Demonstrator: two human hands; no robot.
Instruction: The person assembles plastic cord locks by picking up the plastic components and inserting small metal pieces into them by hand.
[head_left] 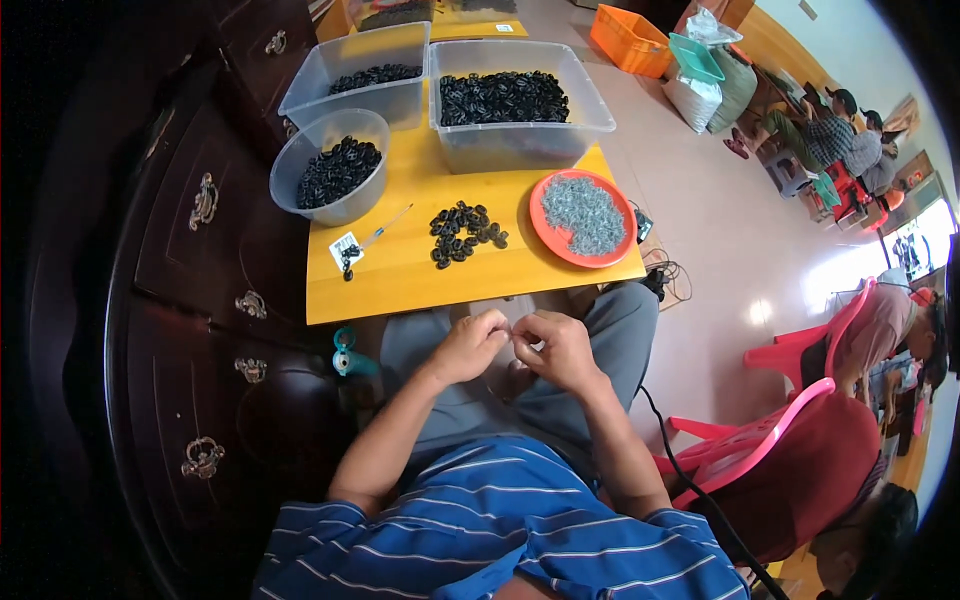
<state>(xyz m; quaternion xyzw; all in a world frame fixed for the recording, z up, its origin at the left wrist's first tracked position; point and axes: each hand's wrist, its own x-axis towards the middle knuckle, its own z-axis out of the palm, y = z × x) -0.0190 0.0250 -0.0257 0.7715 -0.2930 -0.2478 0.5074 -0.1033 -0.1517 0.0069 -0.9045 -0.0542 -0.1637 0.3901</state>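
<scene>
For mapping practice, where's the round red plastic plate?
Head view: the plate sits near the right edge of the yellow wooden table, right of oval black pieces.

On my left I see a dark wooden cabinet (165, 260) with ornate handles (204, 200) and a teal bottle (360, 366) near it; to my right, pink chairs (775, 358), seated people (830, 142), and farther off an orange crate (630, 45) near a white sack (693, 102).

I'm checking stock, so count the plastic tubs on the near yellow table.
3: a round tub at the left, a rectangular tub behind it, and a second rectangular tub to their right. None seems hidden.
</scene>
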